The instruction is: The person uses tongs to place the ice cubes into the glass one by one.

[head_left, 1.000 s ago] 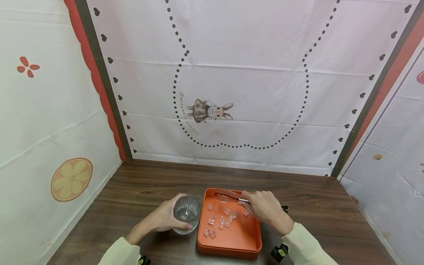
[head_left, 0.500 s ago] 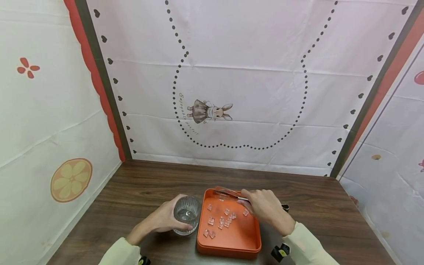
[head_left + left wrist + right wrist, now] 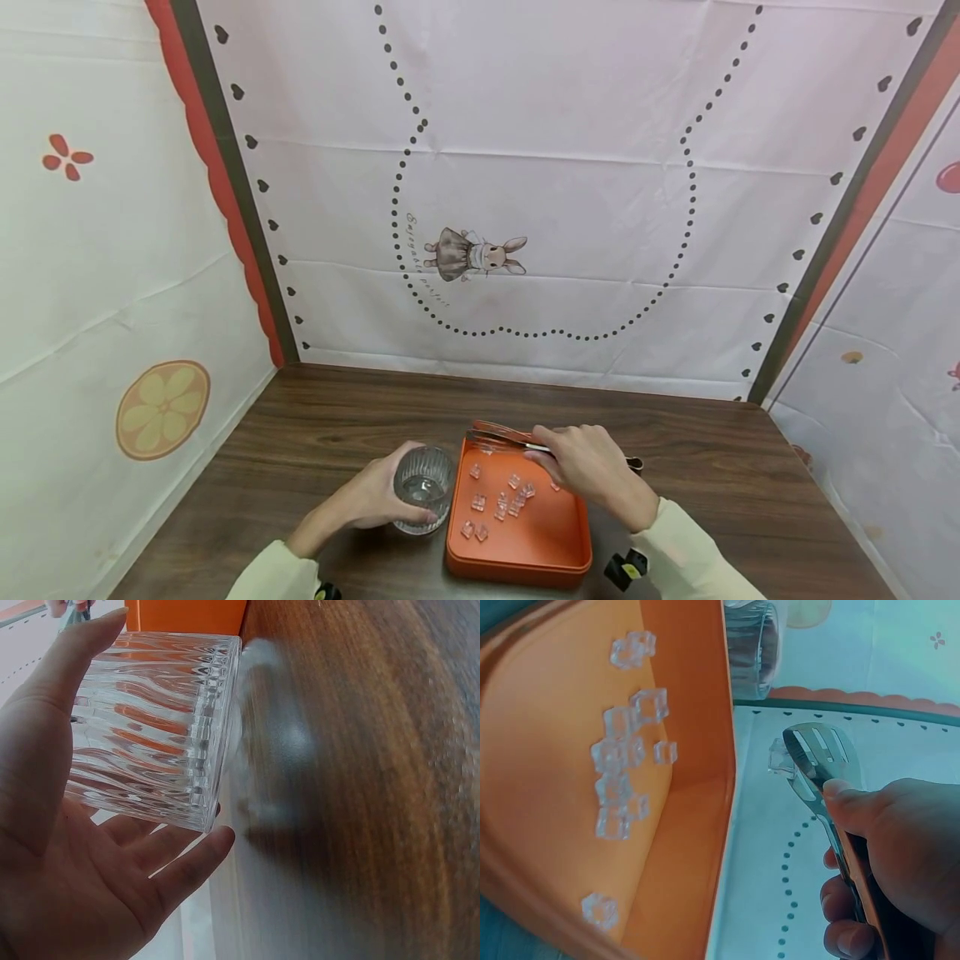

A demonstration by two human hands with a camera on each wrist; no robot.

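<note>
My left hand (image 3: pixel 375 493) grips a clear ribbed glass (image 3: pixel 150 727), thumb on the near side and fingers round the far side. The glass stands upright on the table, just left of a shallow orange tray (image 3: pixel 551 537). In my right hand (image 3: pixel 591 467) is a pair of metal tongs (image 3: pixel 821 754) with slotted heads, raised over the tray's far left corner and pointing left. A small clear cube (image 3: pixel 780 757) sits between the tong heads. Several similar clear cubes (image 3: pixel 613 754) lie scattered on the tray's floor.
The dark wood table (image 3: pixel 360 408) meets a white printed cloth wall (image 3: pixel 585 250) at the back. More cloth hangs on the left and right sides. The tray's raised orange wall (image 3: pixel 697 817) stands between the loose cubes and the tongs in the right wrist view.
My right hand has moved left with the tongs, whose tips now reach the tray's far left corner, nearer the glass. The left hand and glass stay in place.
</note>
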